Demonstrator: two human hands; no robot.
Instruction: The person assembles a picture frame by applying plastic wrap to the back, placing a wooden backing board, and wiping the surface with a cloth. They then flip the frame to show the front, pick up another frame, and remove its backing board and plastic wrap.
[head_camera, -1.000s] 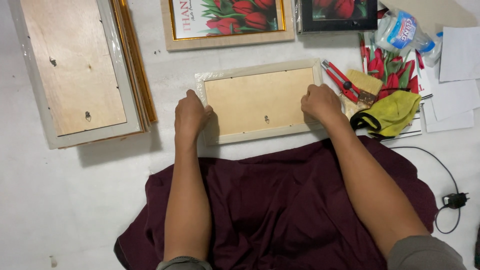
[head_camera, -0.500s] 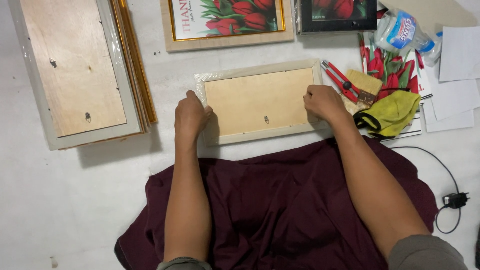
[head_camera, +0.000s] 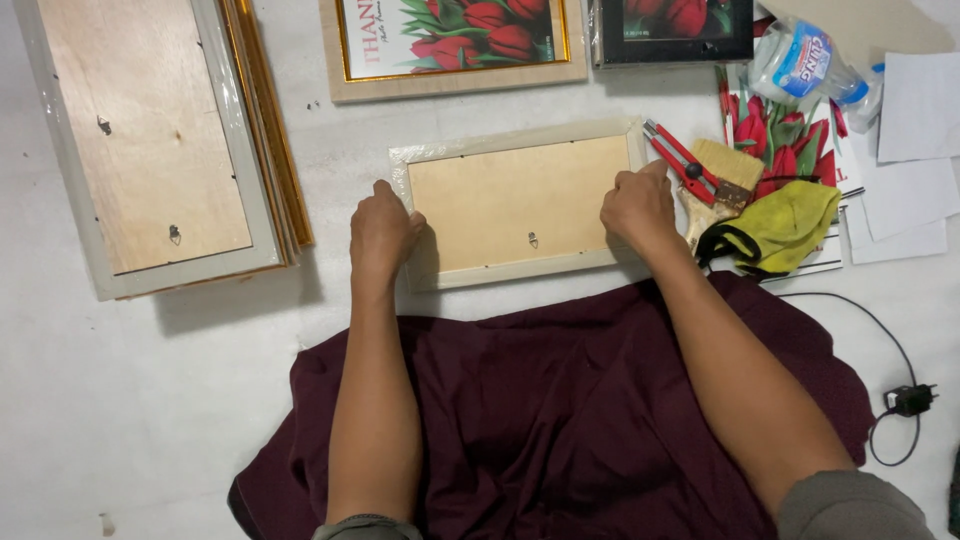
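Both hands — left hand (head_camera: 383, 232), right hand (head_camera: 638, 207) — grip the frame (head_camera: 515, 205) (face-down).

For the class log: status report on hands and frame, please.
Left hand and right hand grip the face-down frame by its ends. Red cutter and brush beside right hand.

Four picture frames (head_camera: 520, 205), one paintbrush (head_camera: 715, 185), one knife (head_camera: 678, 160)

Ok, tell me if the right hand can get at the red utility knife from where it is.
Probably yes. The right hand rests on the right edge of the face-down picture frame, and the red utility knife lies just beside it atop the paintbrush, with nothing between them.
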